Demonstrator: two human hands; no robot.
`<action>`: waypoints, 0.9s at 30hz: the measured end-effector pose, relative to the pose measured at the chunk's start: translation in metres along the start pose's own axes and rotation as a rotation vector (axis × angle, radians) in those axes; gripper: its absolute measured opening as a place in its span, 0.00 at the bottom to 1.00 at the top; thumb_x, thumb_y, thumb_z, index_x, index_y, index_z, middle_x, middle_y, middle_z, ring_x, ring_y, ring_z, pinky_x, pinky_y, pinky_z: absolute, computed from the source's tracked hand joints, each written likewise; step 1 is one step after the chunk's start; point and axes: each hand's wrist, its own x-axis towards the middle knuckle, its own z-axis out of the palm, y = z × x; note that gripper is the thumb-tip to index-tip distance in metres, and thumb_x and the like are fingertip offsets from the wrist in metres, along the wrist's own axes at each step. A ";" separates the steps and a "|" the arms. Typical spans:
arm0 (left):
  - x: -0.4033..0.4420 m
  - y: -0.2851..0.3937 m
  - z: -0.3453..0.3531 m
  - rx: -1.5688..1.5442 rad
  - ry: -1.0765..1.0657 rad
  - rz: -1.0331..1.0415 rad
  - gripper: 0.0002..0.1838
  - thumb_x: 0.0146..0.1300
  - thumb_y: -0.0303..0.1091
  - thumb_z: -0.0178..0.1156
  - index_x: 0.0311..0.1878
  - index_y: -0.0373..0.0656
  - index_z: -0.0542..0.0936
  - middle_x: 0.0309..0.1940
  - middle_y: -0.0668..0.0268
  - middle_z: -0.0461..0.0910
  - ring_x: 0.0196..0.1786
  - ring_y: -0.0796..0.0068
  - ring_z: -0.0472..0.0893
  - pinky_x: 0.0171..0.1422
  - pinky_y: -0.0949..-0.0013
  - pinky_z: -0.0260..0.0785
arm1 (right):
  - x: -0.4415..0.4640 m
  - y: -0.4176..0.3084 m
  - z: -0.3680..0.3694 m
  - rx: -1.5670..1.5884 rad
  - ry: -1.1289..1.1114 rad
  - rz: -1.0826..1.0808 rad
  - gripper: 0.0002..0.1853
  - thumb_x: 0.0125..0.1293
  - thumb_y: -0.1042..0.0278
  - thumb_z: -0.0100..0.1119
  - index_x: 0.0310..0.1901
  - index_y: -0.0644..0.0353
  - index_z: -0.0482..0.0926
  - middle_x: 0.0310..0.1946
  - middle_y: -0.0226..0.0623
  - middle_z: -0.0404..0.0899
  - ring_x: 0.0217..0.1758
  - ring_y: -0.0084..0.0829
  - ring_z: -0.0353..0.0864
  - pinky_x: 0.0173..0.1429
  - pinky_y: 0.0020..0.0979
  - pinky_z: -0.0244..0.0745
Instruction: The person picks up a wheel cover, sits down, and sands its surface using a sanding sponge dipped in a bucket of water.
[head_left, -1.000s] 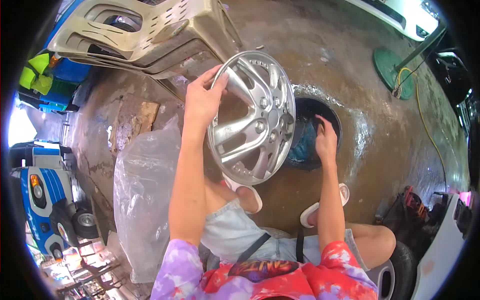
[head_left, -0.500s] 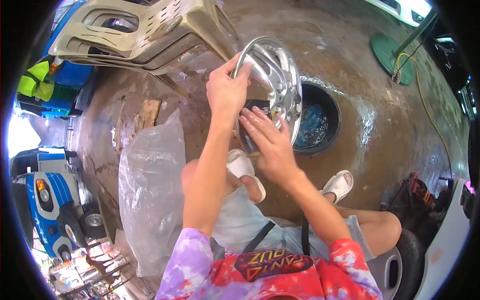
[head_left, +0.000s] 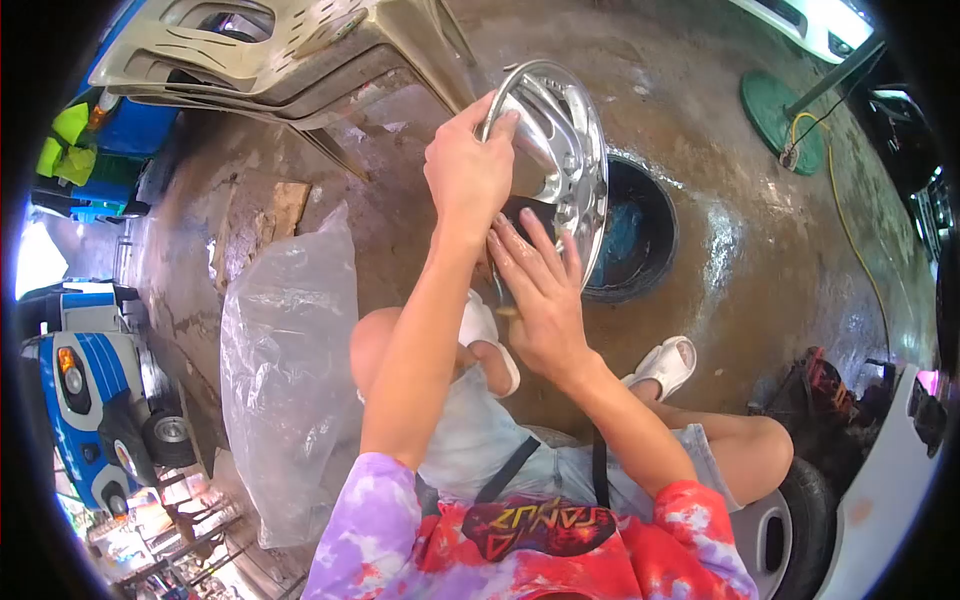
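My left hand (head_left: 470, 170) is closed round the upper left rim of a shiny chrome hubcap (head_left: 578, 185), which is tilted up on edge in front of me. With fingers stretched out and wet-looking, my right hand (head_left: 545, 300) lies against the lower left of the hubcap. A dark flat piece (head_left: 528, 208) shows just above its fingertips; what it is I cannot make out. Behind the hubcap a black bucket (head_left: 668, 255) with bluish water stands on the wet floor, partly covered by it.
Stacked beige plastic chairs (head_left: 345, 75) are at the upper left. A clear plastic bag (head_left: 285, 380) lies left of my legs, near a brown flat piece (head_left: 285, 207). A green round base (head_left: 765, 120) with a pole and a yellow cord (head_left: 845, 210) are at right. A blue-and-white vehicle (head_left: 85, 400) is at far left.
The hubcap and my left hand have shifted slightly up and right in view. My right hand stays against the hubcap, its fingers a little more spread. The camera view has shifted slightly.
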 end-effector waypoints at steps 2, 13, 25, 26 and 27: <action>0.001 -0.006 0.000 0.043 0.018 0.049 0.21 0.70 0.42 0.66 0.63 0.49 0.85 0.38 0.63 0.90 0.33 0.75 0.88 0.45 0.69 0.78 | 0.002 0.038 -0.003 -0.156 0.032 0.060 0.36 0.59 0.73 0.57 0.73 0.48 0.75 0.76 0.28 0.71 0.84 0.46 0.58 0.81 0.65 0.42; -0.003 -0.009 0.005 -0.040 0.027 0.045 0.21 0.69 0.45 0.65 0.61 0.46 0.85 0.50 0.49 0.88 0.56 0.47 0.85 0.64 0.55 0.74 | 0.000 0.048 -0.005 -0.289 0.025 0.045 0.35 0.60 0.69 0.58 0.73 0.49 0.75 0.77 0.27 0.69 0.85 0.50 0.55 0.82 0.64 0.40; -0.005 -0.010 0.006 -0.103 -0.039 -0.029 0.20 0.74 0.41 0.62 0.65 0.44 0.83 0.41 0.64 0.88 0.31 0.75 0.87 0.34 0.72 0.74 | -0.014 0.047 0.004 -0.215 0.039 -0.081 0.36 0.57 0.80 0.53 0.71 0.48 0.78 0.77 0.28 0.70 0.85 0.48 0.56 0.83 0.61 0.36; -0.009 -0.004 0.007 -0.104 -0.020 -0.037 0.20 0.74 0.41 0.63 0.64 0.44 0.84 0.40 0.63 0.88 0.31 0.74 0.87 0.38 0.70 0.76 | -0.009 0.060 -0.006 -0.251 0.066 0.052 0.37 0.57 0.81 0.52 0.71 0.48 0.77 0.77 0.28 0.69 0.85 0.48 0.55 0.83 0.61 0.36; -0.011 -0.001 0.007 -0.108 0.004 -0.048 0.19 0.73 0.40 0.63 0.63 0.45 0.84 0.38 0.62 0.89 0.31 0.73 0.88 0.42 0.68 0.78 | -0.005 0.066 -0.013 -0.286 0.089 0.181 0.38 0.56 0.82 0.52 0.71 0.48 0.77 0.78 0.28 0.68 0.85 0.48 0.54 0.83 0.61 0.37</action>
